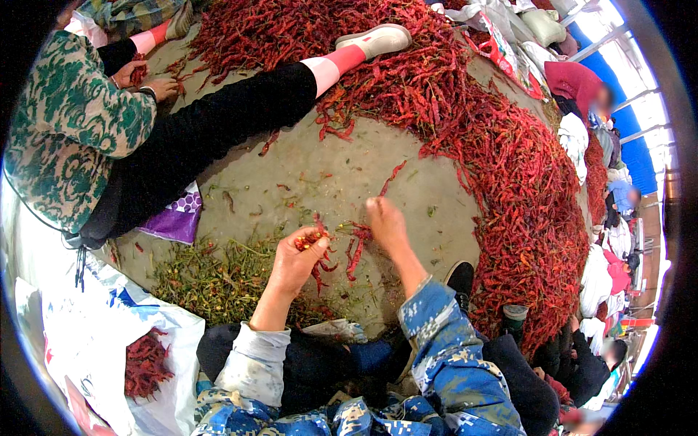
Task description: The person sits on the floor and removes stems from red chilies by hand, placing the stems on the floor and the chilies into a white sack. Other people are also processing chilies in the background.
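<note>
My left hand [297,256] is closed around a small bunch of dried red chili peppers [318,272], whose tips stick out above and below the fingers. To its right, my right hand [386,220] is slightly blurred, with its fingers curled. One chili pepper [393,177] shows just above its fingertips; whether the hand grips it cannot be told. Several loose chilies [357,253] with stems show between the two hands, over the grey floor [436,229]. Below my left hand lies a heap of green stems [218,280].
A large pile of red chilies [523,218] curves along the top and right. Another person's outstretched leg [234,114] crosses the upper left; that person's hands [147,82] hold chilies. An open white sack [180,349] with chilies stands lower left. More people are at right.
</note>
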Tool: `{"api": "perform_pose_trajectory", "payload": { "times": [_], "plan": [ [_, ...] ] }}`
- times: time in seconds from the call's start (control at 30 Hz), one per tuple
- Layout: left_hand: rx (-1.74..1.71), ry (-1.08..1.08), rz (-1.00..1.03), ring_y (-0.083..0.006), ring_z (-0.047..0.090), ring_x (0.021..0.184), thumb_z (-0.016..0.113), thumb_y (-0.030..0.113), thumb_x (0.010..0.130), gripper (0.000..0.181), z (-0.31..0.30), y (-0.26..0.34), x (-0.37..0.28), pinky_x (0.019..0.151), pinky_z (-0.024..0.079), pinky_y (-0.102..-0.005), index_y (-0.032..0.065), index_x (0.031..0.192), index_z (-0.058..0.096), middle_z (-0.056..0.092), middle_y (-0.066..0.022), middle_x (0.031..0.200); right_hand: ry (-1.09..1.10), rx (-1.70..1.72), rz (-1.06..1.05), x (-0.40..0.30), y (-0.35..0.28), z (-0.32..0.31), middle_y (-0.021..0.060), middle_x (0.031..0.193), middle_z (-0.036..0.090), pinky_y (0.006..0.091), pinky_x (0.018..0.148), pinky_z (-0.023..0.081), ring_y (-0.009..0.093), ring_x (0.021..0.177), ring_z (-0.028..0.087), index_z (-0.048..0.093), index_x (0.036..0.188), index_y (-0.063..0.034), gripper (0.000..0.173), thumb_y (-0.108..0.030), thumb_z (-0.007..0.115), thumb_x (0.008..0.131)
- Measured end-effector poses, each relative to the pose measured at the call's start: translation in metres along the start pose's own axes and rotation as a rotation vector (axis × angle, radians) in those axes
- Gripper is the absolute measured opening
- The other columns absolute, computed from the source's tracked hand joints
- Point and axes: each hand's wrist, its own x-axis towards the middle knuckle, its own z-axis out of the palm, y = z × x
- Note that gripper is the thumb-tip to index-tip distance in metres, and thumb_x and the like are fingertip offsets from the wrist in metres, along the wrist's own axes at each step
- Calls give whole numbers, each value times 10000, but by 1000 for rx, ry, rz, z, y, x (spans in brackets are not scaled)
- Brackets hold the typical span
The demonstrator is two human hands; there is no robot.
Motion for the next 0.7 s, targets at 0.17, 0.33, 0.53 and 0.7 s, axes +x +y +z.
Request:
{"api": "perform_pose_trajectory", "payload": {
  "times": [0.17, 0.33, 0.53, 0.7],
  "plan": [
    [-48, 29, -40, -68, 549, 773, 648, 118, 895, 192, 1, 1, 2, 694, 461, -228, -8, 1039, 631, 632, 1, 898, 54, -380, 83, 38, 33, -15, 187, 929, 660, 484, 731, 489, 380, 858, 630, 603, 960, -57, 380, -421, 616, 850],
    [-62, 95, -38, -75, 565, 781, 650, 123, 892, 222, -1, 4, 2, 702, 463, -231, -25, 1054, 618, 636, -11, 891, -3, -211, 62, 44, 16, -4, 167, 913, 662, 430, 728, 504, 322, 836, 646, 580, 961, -42, 317, -308, 672, 816],
    [-73, 96, -68, -86, 571, 778, 662, 121, 881, 231, -6, -2, 3, 702, 473, -236, -12, 1060, 604, 633, -19, 901, -215, 422, 9, -27, -49, 4, 160, 871, 659, 356, 723, 508, 247, 805, 650, 597, 994, -5, 270, -200, 678, 825],
    [-153, 107, -85, -105, 599, 792, 694, 92, 849, 298, -9, -1, 8, 714, 498, -265, -10, 1095, 560, 642, -37, 929, -319, 400, -297, -56, -98, -22, 165, 964, 644, 378, 752, 502, 287, 857, 640, 621, 1038, -13, 171, -37, 596, 870]
  ]
}}
